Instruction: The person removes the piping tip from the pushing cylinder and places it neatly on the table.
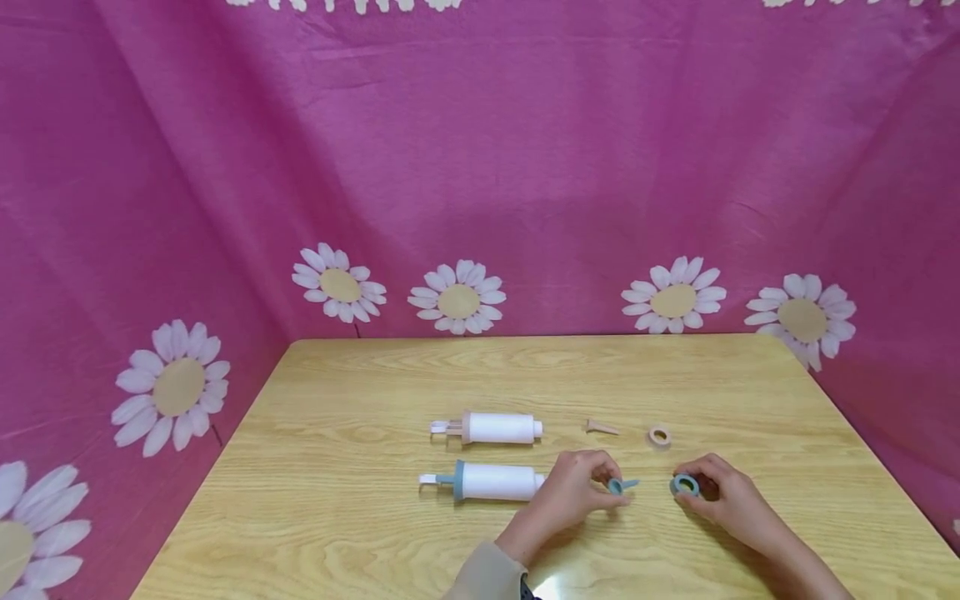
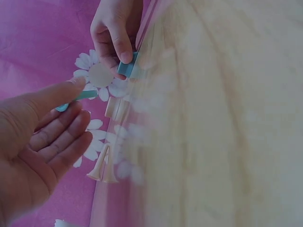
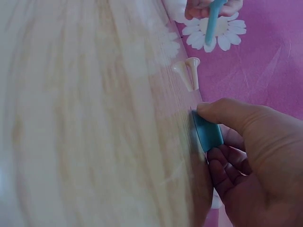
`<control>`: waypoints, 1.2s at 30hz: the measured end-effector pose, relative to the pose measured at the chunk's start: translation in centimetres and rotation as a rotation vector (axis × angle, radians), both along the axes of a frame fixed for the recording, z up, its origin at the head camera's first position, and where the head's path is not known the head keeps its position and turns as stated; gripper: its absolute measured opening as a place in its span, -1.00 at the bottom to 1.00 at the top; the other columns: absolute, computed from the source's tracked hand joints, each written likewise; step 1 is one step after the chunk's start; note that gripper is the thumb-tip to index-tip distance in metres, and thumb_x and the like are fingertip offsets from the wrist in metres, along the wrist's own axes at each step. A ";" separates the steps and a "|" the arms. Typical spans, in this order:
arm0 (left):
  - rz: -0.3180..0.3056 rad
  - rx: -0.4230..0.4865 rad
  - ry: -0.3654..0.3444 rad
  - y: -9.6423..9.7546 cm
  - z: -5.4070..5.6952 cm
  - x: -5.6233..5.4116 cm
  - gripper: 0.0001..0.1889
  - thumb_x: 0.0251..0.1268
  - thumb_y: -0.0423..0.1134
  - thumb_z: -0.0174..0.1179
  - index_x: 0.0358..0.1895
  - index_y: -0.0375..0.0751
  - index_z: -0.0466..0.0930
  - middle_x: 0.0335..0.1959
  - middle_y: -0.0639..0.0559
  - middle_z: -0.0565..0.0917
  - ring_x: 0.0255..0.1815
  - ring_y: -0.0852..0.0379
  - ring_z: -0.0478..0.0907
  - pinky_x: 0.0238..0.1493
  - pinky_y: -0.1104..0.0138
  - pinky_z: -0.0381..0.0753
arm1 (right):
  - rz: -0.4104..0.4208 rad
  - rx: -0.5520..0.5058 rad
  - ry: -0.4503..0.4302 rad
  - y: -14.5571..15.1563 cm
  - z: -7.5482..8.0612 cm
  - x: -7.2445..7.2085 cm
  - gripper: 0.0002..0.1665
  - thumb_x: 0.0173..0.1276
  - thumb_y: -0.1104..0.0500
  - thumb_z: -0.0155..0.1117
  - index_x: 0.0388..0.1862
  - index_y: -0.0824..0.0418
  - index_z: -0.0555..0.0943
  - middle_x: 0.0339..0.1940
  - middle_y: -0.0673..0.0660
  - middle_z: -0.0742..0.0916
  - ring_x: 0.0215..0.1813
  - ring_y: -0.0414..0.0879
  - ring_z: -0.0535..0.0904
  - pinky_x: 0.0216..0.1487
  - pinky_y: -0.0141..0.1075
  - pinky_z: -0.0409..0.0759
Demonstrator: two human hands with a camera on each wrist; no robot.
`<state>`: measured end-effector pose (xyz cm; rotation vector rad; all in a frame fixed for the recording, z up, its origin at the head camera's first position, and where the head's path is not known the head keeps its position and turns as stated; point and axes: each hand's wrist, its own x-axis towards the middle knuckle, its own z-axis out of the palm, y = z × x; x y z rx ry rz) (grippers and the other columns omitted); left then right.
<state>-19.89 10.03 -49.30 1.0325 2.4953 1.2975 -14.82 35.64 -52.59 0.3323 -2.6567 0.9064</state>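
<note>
My left hand (image 1: 576, 487) pinches a small teal funnel-shaped nozzle (image 1: 617, 486) between thumb and fingers, its narrow stem pointing right. In the left wrist view the teal nozzle (image 2: 85, 95) shows raised above the table. My right hand (image 1: 723, 497) grips a teal ring (image 1: 686, 486) by its side, with the ring down at the tabletop; the right wrist view shows the thumb on top of the teal ring (image 3: 207, 131). Left of my left hand lies a white cylinder with a teal collar and handle (image 1: 495, 482), its right end partly hidden behind the hand.
Behind it lies a similar white cylinder with a pinkish-beige collar (image 1: 498, 428). A beige nozzle (image 1: 602, 427) and a beige ring (image 1: 659, 437) lie beyond my hands on the wooden table (image 1: 337, 533). A pink curtain with daisies (image 1: 525, 167) borders the table's far side.
</note>
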 end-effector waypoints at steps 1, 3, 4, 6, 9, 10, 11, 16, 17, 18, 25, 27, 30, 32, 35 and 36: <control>0.002 -0.012 -0.019 0.1 0.1 -0.1 -0.81 0.07 -0.23 0.46 -0.31 -0.08 0.62 -0.33 0.15 0.74 -0.35 0.53 0.56 -0.26 0.67 0.52 | -0.004 0.003 -0.003 0.0 0.0 0.0 -0.67 0.01 0.30 0.56 -0.22 0.15 0.67 -0.33 -0.08 0.63 -0.29 -0.52 0.39 -0.34 -0.55 0.44; 0.006 -0.047 -0.040 0.2 0.1 -0.1 -0.81 0.06 -0.23 0.46 -0.31 -0.09 0.62 -0.36 0.18 0.72 -0.39 0.53 0.52 -0.30 0.67 0.51 | -0.005 0.002 -0.018 0.0 0.0 -0.1 -0.67 0.02 0.29 0.56 -0.22 0.15 0.67 -0.32 -0.08 0.63 -0.28 -0.52 0.40 -0.33 -0.56 0.45; 0.009 -0.069 -0.042 0.3 0.2 -0.2 -0.80 0.06 -0.23 0.47 -0.31 -0.09 0.62 -0.37 0.19 0.71 -0.41 0.53 0.51 -0.32 0.67 0.50 | -0.008 0.004 -0.027 0.0 0.1 -0.1 -0.68 0.02 0.28 0.55 -0.22 0.15 0.67 -0.32 -0.08 0.63 -0.28 -0.52 0.40 -0.32 -0.56 0.45; 0.008 -0.108 -0.041 0.4 0.2 -0.3 -0.80 0.05 -0.22 0.47 -0.30 -0.09 0.62 -0.39 0.21 0.69 -0.43 0.52 0.48 -0.34 0.68 0.49 | -0.015 0.004 -0.044 0.0 0.1 -0.1 -0.68 0.03 0.27 0.55 -0.21 0.14 0.67 -0.31 -0.08 0.63 -0.28 -0.52 0.39 -0.32 -0.56 0.45; 0.016 -0.164 -0.020 0.7 0.1 -0.4 -0.80 0.04 -0.22 0.48 -0.33 -0.09 0.62 -0.44 0.23 0.66 -0.47 0.52 0.46 -0.37 0.69 0.47 | -0.024 0.007 -0.058 -0.1 0.2 0.0 -0.68 0.04 0.26 0.55 -0.21 0.13 0.67 -0.30 -0.09 0.63 -0.27 -0.52 0.40 -0.30 -0.55 0.46; 0.020 -0.180 -0.013 0.7 0.0 -0.4 -0.80 0.04 -0.22 0.48 -0.35 -0.08 0.61 -0.45 0.23 0.65 -0.47 0.51 0.45 -0.38 0.69 0.46 | -0.026 0.006 -0.062 -0.1 0.3 0.0 -0.69 0.04 0.26 0.55 -0.20 0.13 0.67 -0.30 -0.09 0.63 -0.27 -0.52 0.40 -0.30 -0.55 0.46; 0.023 -0.192 -0.008 0.8 0.0 -0.5 -0.80 0.04 -0.22 0.48 -0.37 -0.08 0.60 -0.46 0.23 0.64 -0.48 0.51 0.45 -0.38 0.69 0.46 | -0.026 0.004 -0.065 -0.1 0.3 0.0 -0.69 0.05 0.25 0.55 -0.20 0.13 0.67 -0.29 -0.09 0.63 -0.28 -0.52 0.40 -0.30 -0.54 0.46; 0.046 -0.280 0.063 1.0 -0.1 -0.4 -0.78 0.03 -0.19 0.49 -0.42 -0.03 0.57 -0.50 0.28 0.58 -0.49 0.50 0.39 -0.43 0.67 0.40 | -0.023 -0.007 -0.062 -0.2 0.3 0.0 -0.69 0.04 0.26 0.54 -0.21 0.14 0.67 -0.30 -0.08 0.63 -0.29 -0.51 0.39 -0.33 -0.53 0.46; 0.052 -0.303 0.091 1.0 -0.1 -0.4 -0.77 0.02 -0.17 0.50 -0.43 -0.02 0.57 -0.50 0.29 0.57 -0.50 0.50 0.37 -0.44 0.66 0.38 | -0.023 -0.008 -0.056 -0.2 0.3 0.0 -0.69 0.04 0.27 0.55 -0.21 0.15 0.67 -0.31 -0.08 0.63 -0.29 -0.51 0.39 -0.33 -0.53 0.46; 0.057 -0.324 0.119 1.0 -0.1 -0.4 -0.77 0.02 -0.15 0.50 -0.43 -0.01 0.57 -0.51 0.29 0.55 -0.50 0.49 0.36 -0.45 0.65 0.37 | -0.023 -0.010 -0.050 -0.2 0.3 0.1 -0.69 0.03 0.27 0.55 -0.22 0.15 0.67 -0.31 -0.08 0.63 -0.29 -0.51 0.38 -0.33 -0.53 0.46; 0.078 -0.455 0.316 1.0 -0.1 -0.3 -0.77 -0.01 -0.05 0.51 -0.44 0.02 0.62 -0.51 0.28 0.50 -0.51 0.43 0.31 -0.50 0.62 0.31 | -0.022 -0.020 -0.026 -0.3 0.2 0.1 -0.68 0.00 0.29 0.56 -0.24 0.15 0.67 -0.33 -0.08 0.62 -0.29 -0.52 0.39 -0.33 -0.54 0.46; 0.080 -0.482 0.361 0.9 -0.1 -0.2 -0.78 -0.02 -0.04 0.51 -0.44 0.03 0.64 -0.49 0.27 0.51 -0.49 0.42 0.32 -0.49 0.62 0.33 | -0.023 -0.022 -0.023 -0.4 0.2 0.1 -0.68 0.00 0.29 0.56 -0.24 0.14 0.67 -0.33 -0.08 0.62 -0.29 -0.52 0.39 -0.33 -0.54 0.46; 0.080 -0.506 0.396 1.0 -0.1 -0.2 -0.78 -0.03 -0.01 0.51 -0.43 0.04 0.67 -0.46 0.27 0.53 -0.47 0.41 0.35 -0.46 0.62 0.37 | -0.026 -0.020 -0.021 -0.5 0.2 0.1 -0.68 -0.01 0.29 0.56 -0.25 0.14 0.66 -0.34 -0.08 0.62 -0.30 -0.51 0.39 -0.34 -0.53 0.46; 0.078 -0.519 0.404 1.0 -0.1 -0.3 -0.78 -0.02 0.00 0.51 -0.42 0.04 0.68 -0.45 0.27 0.53 -0.46 0.41 0.36 -0.45 0.62 0.39 | -0.026 -0.020 -0.023 -0.5 0.2 0.1 -0.68 -0.01 0.30 0.56 -0.25 0.14 0.66 -0.34 -0.08 0.62 -0.30 -0.51 0.39 -0.35 -0.53 0.46; 0.075 -0.529 0.415 1.0 -0.2 -0.3 -0.78 -0.01 0.02 0.50 -0.40 0.05 0.69 -0.43 0.27 0.55 -0.44 0.41 0.38 -0.43 0.63 0.40 | -0.028 -0.019 -0.029 -0.5 0.3 0.1 -0.68 0.00 0.29 0.56 -0.25 0.15 0.67 -0.33 -0.08 0.62 -0.30 -0.51 0.39 -0.34 -0.53 0.46; 0.074 -0.530 0.421 1.0 -0.2 -0.3 -0.78 -0.01 0.02 0.50 -0.39 0.06 0.69 -0.43 0.27 0.56 -0.43 0.41 0.38 -0.42 0.63 0.41 | -0.029 -0.020 -0.032 -0.5 0.3 0.1 -0.68 0.00 0.29 0.56 -0.25 0.15 0.67 -0.33 -0.07 0.62 -0.30 -0.51 0.39 -0.34 -0.53 0.46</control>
